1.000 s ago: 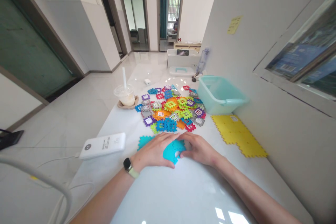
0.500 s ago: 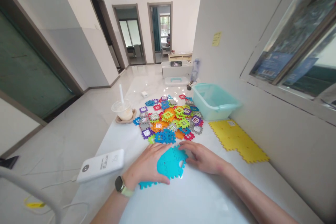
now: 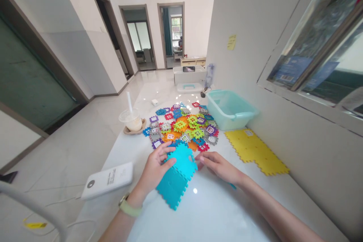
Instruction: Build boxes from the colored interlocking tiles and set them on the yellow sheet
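Note:
A turquoise panel of interlocking toothed puzzle tiles [image 3: 174, 181] is tilted up off the white table, with a crease between its upper and lower tiles. My left hand [image 3: 155, 164] grips its left edge, thumb on the near face and fingers behind. At the panel's right corner, beside a small cut-out, the curled fingers of my right hand [image 3: 214, 164] meet the edge; their tips are partly hidden. A sliver of another turquoise piece [image 3: 232, 186] shows under my right wrist. Just beyond lies a heap of colourful toothed tiles [image 3: 184, 124].
A mint plastic basin [image 3: 232, 111] and a yellow joined tile sheet [image 3: 256, 151] lie to the right. On the left are a drink cup with a straw [image 3: 132, 119] in a cardboard holder and a white power bank [image 3: 107, 179] with a cable. A wall borders the right side.
The turquoise panel has been lifted and turned, its lower tile now pointing toward me. My left hand has shifted from lying over it to gripping its left edge; my right hand stays at its right.

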Available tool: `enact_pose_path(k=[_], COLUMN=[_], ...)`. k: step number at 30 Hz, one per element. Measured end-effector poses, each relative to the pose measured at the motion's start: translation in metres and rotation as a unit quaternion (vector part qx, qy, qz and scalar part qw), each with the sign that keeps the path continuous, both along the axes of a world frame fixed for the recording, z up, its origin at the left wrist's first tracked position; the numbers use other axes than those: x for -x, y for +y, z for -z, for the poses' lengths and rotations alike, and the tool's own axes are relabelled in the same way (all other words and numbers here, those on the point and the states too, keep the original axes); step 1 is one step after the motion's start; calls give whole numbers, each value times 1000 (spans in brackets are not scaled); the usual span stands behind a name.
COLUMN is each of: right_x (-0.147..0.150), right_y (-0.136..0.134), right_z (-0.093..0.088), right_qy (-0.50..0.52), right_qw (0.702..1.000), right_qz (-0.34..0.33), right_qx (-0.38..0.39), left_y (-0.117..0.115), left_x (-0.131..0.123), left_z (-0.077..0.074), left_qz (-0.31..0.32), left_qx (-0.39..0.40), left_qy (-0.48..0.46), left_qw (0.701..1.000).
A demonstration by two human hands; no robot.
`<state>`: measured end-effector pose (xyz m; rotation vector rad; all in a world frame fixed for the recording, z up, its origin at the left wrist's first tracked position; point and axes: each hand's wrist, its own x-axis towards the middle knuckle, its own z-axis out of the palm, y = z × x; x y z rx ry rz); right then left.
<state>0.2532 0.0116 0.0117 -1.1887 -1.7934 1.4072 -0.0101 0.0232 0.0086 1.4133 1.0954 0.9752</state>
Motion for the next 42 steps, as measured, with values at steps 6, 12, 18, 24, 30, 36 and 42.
enact_pose_path(k=[6,12,18,24,30,36,42], right_x=[15,22,16,17,17,18,20], right_y=[-4,-6,-5,-5,-7,-9,-10], right_z=[6,-4,-5,1,1,-1,-3], right_qy=[92,206,156,191,209,201,205], right_qw=[989,969,970,956,942,948,951], right_qz=[13,48,142,147,147,145,147], right_qx=[116,128,118,167,218,198,180], left_y=[-5,-17,-16,-16,-15,-8,-5], left_x=[-15,-29,-29,-28,-22,-17,-16], left_z=[3,18,20,13,8,11,16], left_qz=[-56,20,85,89,120,143,134], left_qx=[4,81,122,138,171,193,196], left_qy=[-114,-194,-208,-211,-234,-226,-234], left_qw=[992,977,967,963,950,944,943])
